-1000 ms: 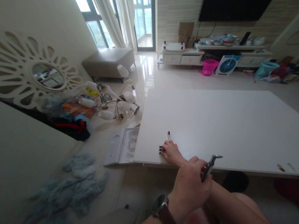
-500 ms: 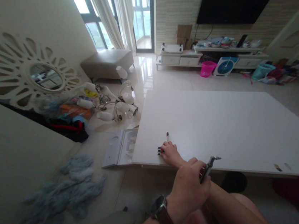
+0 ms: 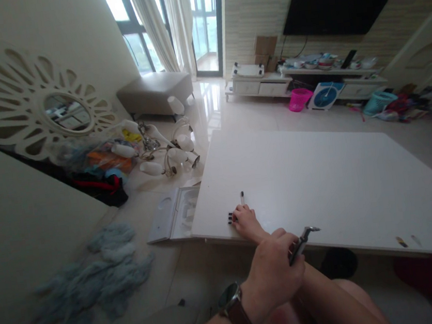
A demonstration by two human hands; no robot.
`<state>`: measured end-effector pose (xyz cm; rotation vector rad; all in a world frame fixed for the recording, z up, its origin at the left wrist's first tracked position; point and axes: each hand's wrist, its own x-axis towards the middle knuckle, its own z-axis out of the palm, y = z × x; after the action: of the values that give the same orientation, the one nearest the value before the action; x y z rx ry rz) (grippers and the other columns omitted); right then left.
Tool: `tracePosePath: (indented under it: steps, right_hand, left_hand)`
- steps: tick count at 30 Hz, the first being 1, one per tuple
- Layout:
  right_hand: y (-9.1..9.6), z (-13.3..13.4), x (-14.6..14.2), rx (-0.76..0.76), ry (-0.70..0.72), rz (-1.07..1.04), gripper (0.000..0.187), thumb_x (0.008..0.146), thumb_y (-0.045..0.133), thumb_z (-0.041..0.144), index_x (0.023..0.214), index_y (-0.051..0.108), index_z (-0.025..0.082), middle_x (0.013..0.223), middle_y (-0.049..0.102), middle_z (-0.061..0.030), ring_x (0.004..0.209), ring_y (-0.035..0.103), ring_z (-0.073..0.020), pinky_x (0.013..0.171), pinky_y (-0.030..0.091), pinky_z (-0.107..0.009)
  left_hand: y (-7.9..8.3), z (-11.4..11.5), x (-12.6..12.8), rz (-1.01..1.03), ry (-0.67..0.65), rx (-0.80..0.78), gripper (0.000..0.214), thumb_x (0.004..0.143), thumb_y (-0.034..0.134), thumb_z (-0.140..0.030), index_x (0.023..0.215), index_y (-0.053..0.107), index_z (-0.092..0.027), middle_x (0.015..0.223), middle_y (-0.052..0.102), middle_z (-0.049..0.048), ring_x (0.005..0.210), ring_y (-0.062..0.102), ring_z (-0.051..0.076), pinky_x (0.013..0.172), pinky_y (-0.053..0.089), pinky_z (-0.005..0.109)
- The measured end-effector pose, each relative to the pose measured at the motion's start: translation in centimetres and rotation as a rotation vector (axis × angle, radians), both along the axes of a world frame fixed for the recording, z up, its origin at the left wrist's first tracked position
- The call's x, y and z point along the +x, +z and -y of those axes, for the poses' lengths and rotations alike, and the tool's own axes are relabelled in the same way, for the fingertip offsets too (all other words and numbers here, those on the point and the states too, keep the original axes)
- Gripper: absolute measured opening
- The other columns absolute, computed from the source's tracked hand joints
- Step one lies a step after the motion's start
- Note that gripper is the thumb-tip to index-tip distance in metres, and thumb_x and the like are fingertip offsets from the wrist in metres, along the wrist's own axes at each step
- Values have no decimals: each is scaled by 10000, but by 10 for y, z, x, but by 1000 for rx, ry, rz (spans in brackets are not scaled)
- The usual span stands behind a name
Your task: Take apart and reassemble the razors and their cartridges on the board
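My left hand (image 3: 272, 275), with a brown-strapped watch on the wrist, is closed round a slim metal tool (image 3: 302, 239) whose tip sticks out to the right. My right arm passes under it, and my right hand (image 3: 247, 221) rests on the near left part of a large white board (image 3: 320, 186). Its fingers are curled down, with the fingertips on a few small dark pieces (image 3: 230, 216). A short pen-like stick (image 3: 242, 197) lies on the board just beyond that hand.
An open white moulded case (image 3: 173, 220) lies at the board's left edge. A chandelier (image 3: 163, 149), bags and blue-grey fluff (image 3: 107, 268) cover the floor on the left. A grey bench, a TV unit, a pink basket (image 3: 300, 98) and a fan stand farther back.
Both hands stay where they were; only the view has shifted slightly.
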<state>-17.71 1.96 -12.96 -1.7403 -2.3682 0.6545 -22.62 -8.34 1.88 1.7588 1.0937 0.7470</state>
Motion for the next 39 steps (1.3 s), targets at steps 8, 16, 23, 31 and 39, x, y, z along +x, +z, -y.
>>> tracePosePath:
  steps: [8,16,23,31,39]
  right_hand:
    - [0,0,-1,1,0,14,45,885,661,213,926,661,193,1110,596,-73,1113,480,-240,876,351,-357]
    - [0,0,0,15,0,-10,28,888,646,204,906,661,189,1101,600,-77,1094,485,-241,874,356,-358]
    - [1,0,0,24,4,-7,33,878,647,192,907,662,189,1097,605,-77,1090,487,-244,870,358,-358]
    - [0,0,0,23,7,0,43,890,642,202,924,665,191,1100,597,-75,1094,485,-243,858,348,-353]
    - [-2,0,-1,30,4,-11,34,883,656,202,915,664,192,1089,596,-73,1098,489,-244,852,344,-350]
  left_hand:
    - [0,0,0,-2,-6,7,66,791,588,-139,828,594,-193,858,602,10,719,529,135,664,388,272]
    - [-1,1,0,-8,-6,0,71,793,582,-140,835,591,-197,857,600,4,724,531,133,670,390,268]
    - [2,2,0,-9,-15,6,77,793,577,-136,840,590,-196,857,599,5,720,526,132,672,390,268]
    - [-1,1,1,-5,-14,1,83,791,581,-144,853,602,-196,867,603,6,719,526,131,667,390,265]
    - [-3,1,1,-7,-13,-2,68,793,586,-154,842,600,-198,861,602,1,713,520,125,658,383,256]
